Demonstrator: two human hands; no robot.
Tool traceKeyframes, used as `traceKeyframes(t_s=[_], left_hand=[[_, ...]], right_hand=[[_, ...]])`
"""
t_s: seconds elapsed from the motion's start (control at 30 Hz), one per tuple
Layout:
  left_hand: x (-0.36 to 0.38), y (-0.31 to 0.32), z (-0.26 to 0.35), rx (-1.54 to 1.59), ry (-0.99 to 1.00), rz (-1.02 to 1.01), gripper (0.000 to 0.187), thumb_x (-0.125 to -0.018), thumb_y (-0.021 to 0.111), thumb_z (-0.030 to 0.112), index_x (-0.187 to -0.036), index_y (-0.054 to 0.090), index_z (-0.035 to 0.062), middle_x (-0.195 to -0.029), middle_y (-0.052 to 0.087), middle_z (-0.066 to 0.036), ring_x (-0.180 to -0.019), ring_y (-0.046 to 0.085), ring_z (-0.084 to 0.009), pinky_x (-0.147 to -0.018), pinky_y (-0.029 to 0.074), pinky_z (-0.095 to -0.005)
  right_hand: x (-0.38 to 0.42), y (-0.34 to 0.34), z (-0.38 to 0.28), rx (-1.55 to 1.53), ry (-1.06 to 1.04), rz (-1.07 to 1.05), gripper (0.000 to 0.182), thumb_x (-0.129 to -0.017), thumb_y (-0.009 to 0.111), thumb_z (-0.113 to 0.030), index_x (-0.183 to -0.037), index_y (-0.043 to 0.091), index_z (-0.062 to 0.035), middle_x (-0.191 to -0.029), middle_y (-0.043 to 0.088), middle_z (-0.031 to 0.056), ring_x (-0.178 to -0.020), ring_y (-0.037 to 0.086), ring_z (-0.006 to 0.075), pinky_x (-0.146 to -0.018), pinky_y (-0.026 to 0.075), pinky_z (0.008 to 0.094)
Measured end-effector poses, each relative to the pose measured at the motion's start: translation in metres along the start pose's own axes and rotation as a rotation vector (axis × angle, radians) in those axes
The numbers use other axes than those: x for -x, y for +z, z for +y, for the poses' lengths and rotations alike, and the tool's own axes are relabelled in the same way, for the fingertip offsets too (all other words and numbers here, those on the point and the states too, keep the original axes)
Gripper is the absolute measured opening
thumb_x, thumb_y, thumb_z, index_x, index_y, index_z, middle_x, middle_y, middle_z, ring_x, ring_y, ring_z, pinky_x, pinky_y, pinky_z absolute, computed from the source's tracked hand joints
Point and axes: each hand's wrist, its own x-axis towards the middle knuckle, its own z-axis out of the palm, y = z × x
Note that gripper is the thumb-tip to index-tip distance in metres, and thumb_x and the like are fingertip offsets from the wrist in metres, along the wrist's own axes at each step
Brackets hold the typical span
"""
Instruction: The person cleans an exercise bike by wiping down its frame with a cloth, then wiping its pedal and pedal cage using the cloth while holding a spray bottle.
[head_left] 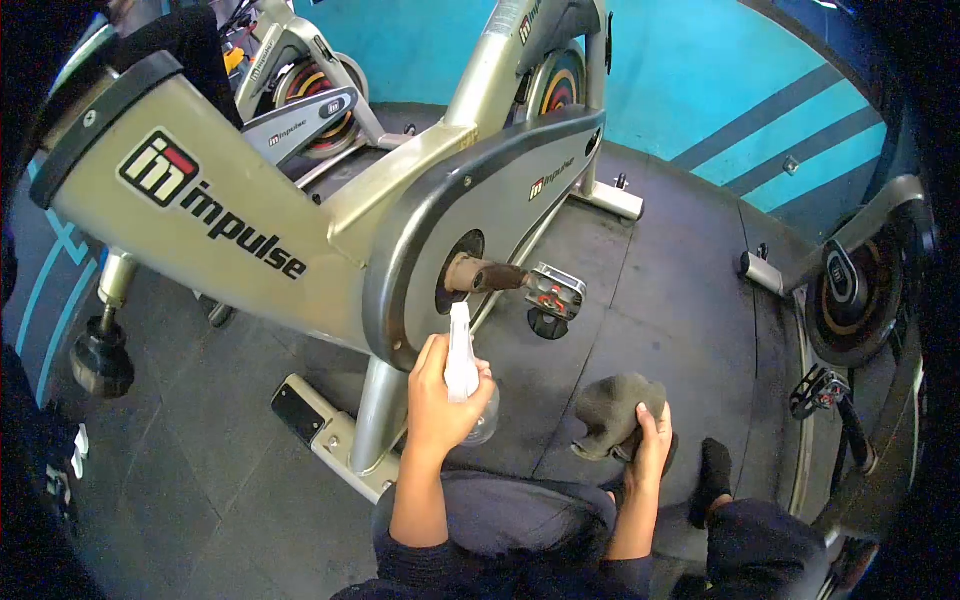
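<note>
My left hand (pixel 445 400) is wrapped round the neck of a spray bottle with a white head (pixel 460 360); its clear body shows partly behind my fingers. The white nozzle points up toward the crank (pixel 475 274) of an exercise bike and stands just below it. My right hand (pixel 650 445) grips a dark grey cloth (pixel 615 412), which hangs bunched to the left of my fingers, above the floor. A pedal (pixel 556 292) with red parts sits at the crank's end, up and to the right of the bottle.
The bike's beige frame (pixel 230 215) fills the upper left, its rear foot (pixel 335 435) low beside my left forearm. More bikes stand at the back left and at the right edge, with a flywheel (pixel 858 290). A blue wall (pixel 720 90) rises behind dark floor mats (pixel 680 260).
</note>
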Motion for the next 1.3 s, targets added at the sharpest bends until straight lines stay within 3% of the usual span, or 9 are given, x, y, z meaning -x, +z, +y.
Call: traceKeyframes(t_s=[0.17,0.33,0.47,0.7,0.87,1.0,1.07,1.2,1.3], left_hand=[[0.007,-0.004,0.006,0.127,-0.041,0.088,0.031,-0.066,0.066,0.000,-0.094,0.054,-0.0003,-0.082,0.057,-0.012,-0.075,0.062,-0.0282,-0.068,0.049,-0.0375],[0.005,-0.012,0.015,-0.170,0.242,0.143,0.032,-0.065,0.068,0.004,-0.093,0.053,0.0009,-0.094,0.056,-0.014,-0.076,0.061,-0.0317,-0.066,0.049,-0.0368],[0.007,-0.013,0.013,-0.151,0.093,0.156,0.023,-0.065,0.065,0.002,-0.086,0.057,0.0017,-0.090,0.056,-0.014,-0.080,0.056,-0.0302,-0.072,0.046,-0.0365],[0.001,-0.013,0.007,-0.080,0.183,0.137,0.029,-0.068,0.066,0.002,-0.094,0.054,0.0003,-0.088,0.055,-0.012,-0.077,0.063,-0.0275,-0.067,0.050,-0.0353],[0.000,-0.021,0.001,-0.002,0.217,-0.089,0.030,-0.069,0.069,0.004,-0.096,0.055,0.0008,-0.087,0.060,-0.011,-0.079,0.065,-0.0256,-0.069,0.051,-0.0330],[0.000,-0.034,-0.008,0.170,0.233,-0.235,0.042,-0.069,0.071,0.003,-0.109,0.056,-0.0002,-0.088,0.063,-0.010,-0.079,0.065,-0.0235,-0.071,0.051,-0.0315],[0.000,-0.045,-0.006,0.260,0.090,-0.329,0.046,-0.071,0.072,0.004,-0.114,0.056,-0.0016,-0.087,0.063,-0.009,-0.082,0.065,-0.0203,-0.074,0.051,-0.0312],[-0.001,-0.063,-0.007,0.385,0.058,-0.453,0.048,-0.073,0.073,0.003,-0.117,0.054,-0.0036,-0.097,0.061,-0.010,-0.087,0.065,-0.0178,-0.077,0.051,-0.0301],[-0.003,-0.066,-0.003,0.331,0.068,-0.501,0.047,-0.072,0.074,0.003,-0.115,0.056,-0.0026,-0.099,0.061,-0.010,-0.088,0.065,-0.0181,-0.077,0.051,-0.0302]], right_hand=[[0.001,-0.004,-0.007,-0.063,-0.043,0.007,0.042,-0.088,0.056,-0.013,-0.128,0.048,-0.0031,-0.115,0.059,0.0081,-0.103,0.057,0.0203,-0.090,0.045,0.0327],[0.005,-0.001,0.001,-0.089,-0.044,0.003,0.042,-0.088,0.055,-0.013,-0.128,0.047,-0.0030,-0.117,0.058,0.0096,-0.105,0.057,0.0220,-0.091,0.045,0.0354],[0.007,0.009,0.004,-0.052,-0.019,-0.021,0.042,-0.088,0.054,-0.014,-0.128,0.048,-0.0022,-0.118,0.058,0.0102,-0.106,0.057,0.0236,-0.093,0.045,0.0361],[0.002,0.058,-0.031,-0.115,-0.052,-0.085,0.048,-0.089,0.053,-0.017,-0.133,0.042,-0.0021,-0.127,0.053,0.0112,-0.115,0.053,0.0244,-0.097,0.042,0.0366],[-0.006,0.126,-0.092,-0.092,-0.510,-0.446,0.058,-0.086,0.057,-0.030,-0.134,0.042,-0.0008,-0.132,0.048,0.0114,-0.121,0.046,0.0236,-0.104,0.033,0.0362],[0.002,0.200,-0.129,0.299,-0.971,-0.799,0.060,-0.086,0.057,-0.030,-0.135,0.041,-0.0004,-0.131,0.049,0.0154,-0.123,0.045,0.0280,-0.105,0.032,0.0380],[-0.002,0.234,-0.124,0.428,-1.130,-0.970,0.058,-0.086,0.057,-0.028,-0.135,0.042,-0.0013,-0.128,0.050,0.0183,-0.121,0.046,0.0321,-0.103,0.034,0.0396],[-0.008,0.264,-0.097,0.687,-1.270,-0.939,0.054,-0.083,0.059,-0.026,-0.130,0.047,-0.0026,-0.130,0.051,0.0130,-0.117,0.049,0.0283,-0.098,0.034,0.0392],[-0.018,0.275,-0.078,0.886,-1.677,-0.660,0.044,-0.080,0.059,-0.037,-0.115,0.058,-0.0104,-0.120,0.053,0.0115,-0.117,0.047,0.0282,-0.099,0.030,0.0471]])
